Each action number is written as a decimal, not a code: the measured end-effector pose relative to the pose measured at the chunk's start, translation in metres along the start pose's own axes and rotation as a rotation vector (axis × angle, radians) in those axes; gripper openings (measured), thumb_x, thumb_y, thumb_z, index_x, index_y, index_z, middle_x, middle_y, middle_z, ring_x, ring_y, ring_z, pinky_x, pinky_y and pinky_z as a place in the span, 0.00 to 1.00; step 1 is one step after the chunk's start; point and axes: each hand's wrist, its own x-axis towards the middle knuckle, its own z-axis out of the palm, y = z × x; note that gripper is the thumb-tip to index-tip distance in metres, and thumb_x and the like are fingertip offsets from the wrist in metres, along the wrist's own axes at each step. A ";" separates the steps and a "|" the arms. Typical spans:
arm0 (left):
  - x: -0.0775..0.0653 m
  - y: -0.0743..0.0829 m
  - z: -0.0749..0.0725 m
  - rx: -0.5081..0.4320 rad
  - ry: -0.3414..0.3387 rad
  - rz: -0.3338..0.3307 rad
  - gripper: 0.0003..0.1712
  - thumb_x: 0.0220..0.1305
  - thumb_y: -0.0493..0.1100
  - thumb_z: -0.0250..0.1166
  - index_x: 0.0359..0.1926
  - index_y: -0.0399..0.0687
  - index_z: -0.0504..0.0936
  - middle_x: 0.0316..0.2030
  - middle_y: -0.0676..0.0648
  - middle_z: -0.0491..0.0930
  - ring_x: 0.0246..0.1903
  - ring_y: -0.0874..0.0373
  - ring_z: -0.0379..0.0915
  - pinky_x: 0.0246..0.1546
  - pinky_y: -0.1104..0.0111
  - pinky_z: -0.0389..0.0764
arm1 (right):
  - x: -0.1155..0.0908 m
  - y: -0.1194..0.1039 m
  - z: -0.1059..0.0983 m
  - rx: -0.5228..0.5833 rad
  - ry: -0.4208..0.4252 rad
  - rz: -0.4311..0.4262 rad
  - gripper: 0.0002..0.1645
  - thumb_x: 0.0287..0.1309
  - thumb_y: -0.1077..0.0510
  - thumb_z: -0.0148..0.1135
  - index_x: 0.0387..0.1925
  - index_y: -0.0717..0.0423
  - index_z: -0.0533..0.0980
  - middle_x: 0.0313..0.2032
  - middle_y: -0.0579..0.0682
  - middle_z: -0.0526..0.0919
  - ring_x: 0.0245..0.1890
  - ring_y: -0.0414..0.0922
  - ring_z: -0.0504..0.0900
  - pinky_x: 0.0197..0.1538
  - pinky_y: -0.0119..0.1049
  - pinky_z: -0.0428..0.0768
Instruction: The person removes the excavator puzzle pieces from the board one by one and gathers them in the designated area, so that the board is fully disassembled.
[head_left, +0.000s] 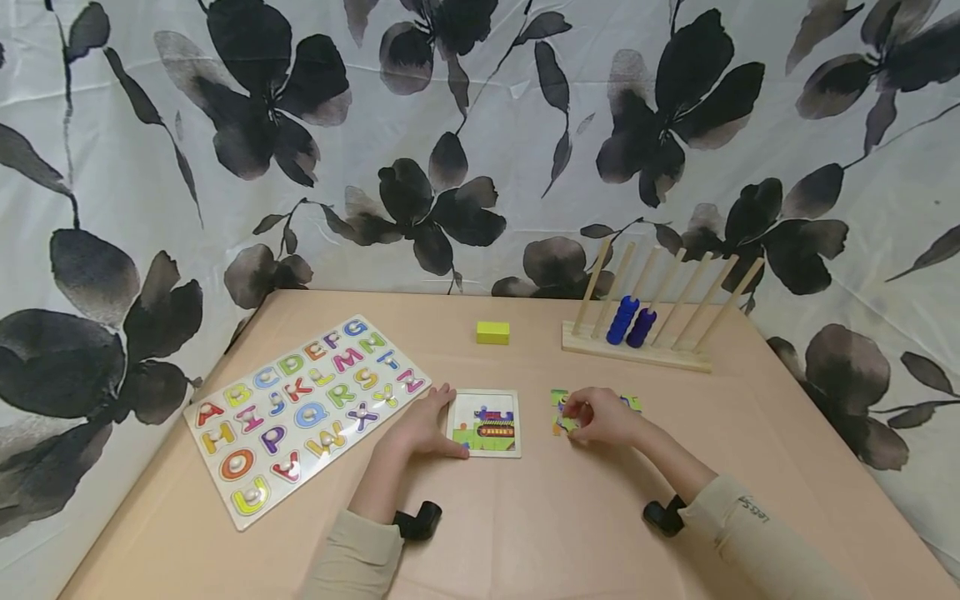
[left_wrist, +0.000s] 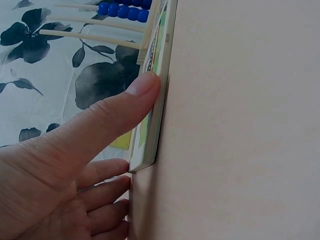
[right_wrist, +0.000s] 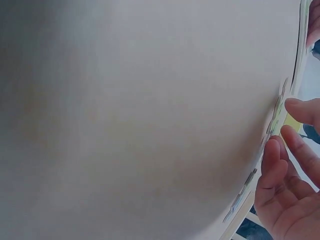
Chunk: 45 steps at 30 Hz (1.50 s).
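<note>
A small white-framed jigsaw puzzle (head_left: 495, 426) lies flat, partly filled with green pieces and a picture of a tracked vehicle. My left hand (head_left: 422, 427) holds its left side, the thumb on the near edge and the fingers by the left side. In the left wrist view the thumb (left_wrist: 107, 115) presses the frame's edge. Loose jigsaw pieces (head_left: 559, 402) lie to the right. My right hand (head_left: 603, 417) is over them, partly hiding them, its fingertips touching or just above them. The right wrist view shows a gap between thumb and forefinger, with no piece visible in it.
A white alphabet board (head_left: 296, 417) with knobbed letters lies slanted at the left. A yellow block (head_left: 492, 333) sits behind the puzzle. At the back right stands a wooden peg rack (head_left: 637, 354) with blue and purple beads (head_left: 624, 320). A floral cloth hangs behind the table.
</note>
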 end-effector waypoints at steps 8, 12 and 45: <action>0.001 -0.002 0.001 0.007 0.000 -0.001 0.59 0.33 0.50 0.79 0.66 0.37 0.59 0.67 0.38 0.53 0.67 0.42 0.43 0.64 0.53 0.53 | 0.006 -0.008 0.005 0.020 0.029 0.036 0.14 0.41 0.62 0.71 0.33 0.61 0.77 0.26 0.48 0.77 0.22 0.37 0.70 0.24 0.27 0.72; 0.001 -0.002 0.001 0.000 0.001 0.002 0.59 0.33 0.50 0.79 0.66 0.37 0.59 0.67 0.38 0.53 0.67 0.42 0.43 0.65 0.53 0.52 | 0.012 -0.015 0.009 0.054 0.035 0.045 0.16 0.42 0.61 0.71 0.34 0.62 0.77 0.28 0.50 0.77 0.23 0.39 0.71 0.25 0.27 0.72; -0.001 0.000 -0.001 0.014 -0.001 0.007 0.57 0.34 0.51 0.78 0.65 0.37 0.60 0.67 0.37 0.54 0.67 0.41 0.44 0.64 0.52 0.53 | 0.067 -0.068 0.048 0.105 -0.031 0.069 0.24 0.40 0.57 0.74 0.42 0.61 0.78 0.33 0.50 0.78 0.24 0.42 0.72 0.26 0.26 0.72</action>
